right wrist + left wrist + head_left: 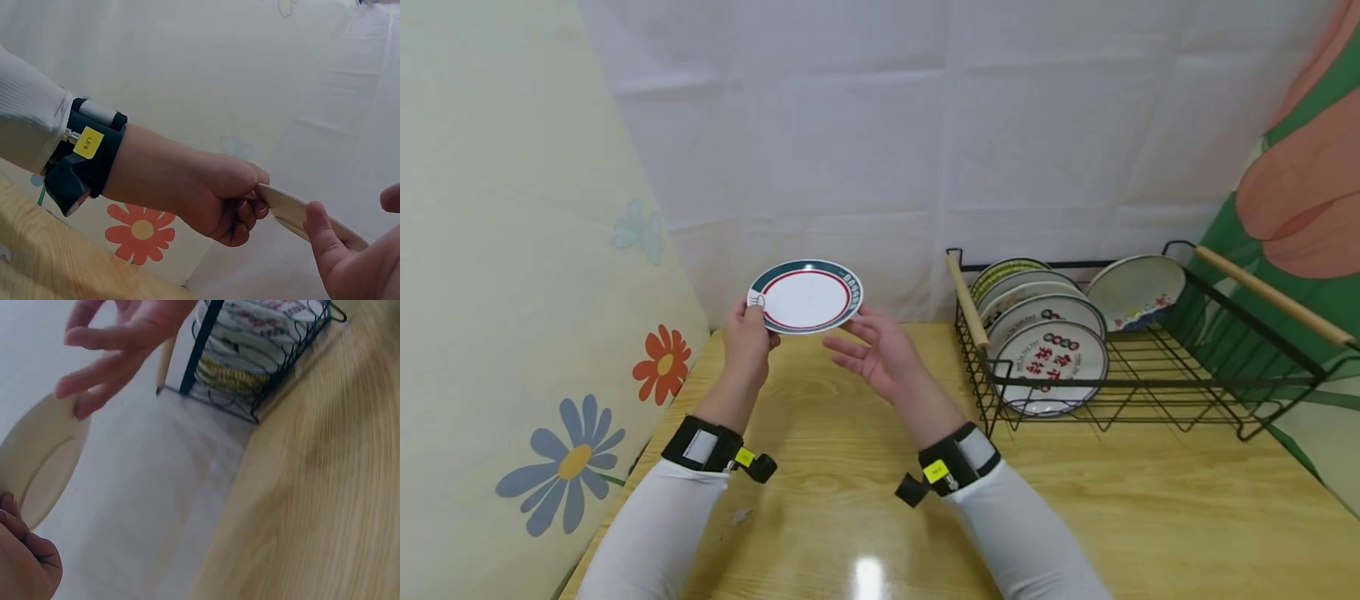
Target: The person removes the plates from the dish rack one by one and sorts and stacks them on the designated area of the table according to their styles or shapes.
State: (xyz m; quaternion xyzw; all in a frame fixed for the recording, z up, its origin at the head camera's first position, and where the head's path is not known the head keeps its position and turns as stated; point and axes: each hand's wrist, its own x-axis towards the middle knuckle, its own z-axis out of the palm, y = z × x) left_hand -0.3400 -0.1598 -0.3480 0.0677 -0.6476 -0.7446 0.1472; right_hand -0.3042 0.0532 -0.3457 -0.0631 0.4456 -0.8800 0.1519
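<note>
Between the two hands, held up off the table (835, 467), is a white plate (805, 300) with a dark green band and a thin red ring, its decorated face up and tilted toward the person. The left hand (747, 346) pinches its near-left rim — thumb on the top face, fingers curled beneath. Across from that grip, the right hand (883, 354) has its fingers spread and loosely extended, the thumb well away from them; its fingertips come right to the opposite rim, though I cannot tell for sure whether they touch it.

To the right of the right hand stands a wire dish rack (1150, 383), several plates (1052, 367) leaning inside its nearer end and a patterned dish (1138, 287) beyond them.

The step in hand looks like holding the plate out between both hands — and the next move seems to call for a steady left pinch while the right fingers settle on the rim.
</note>
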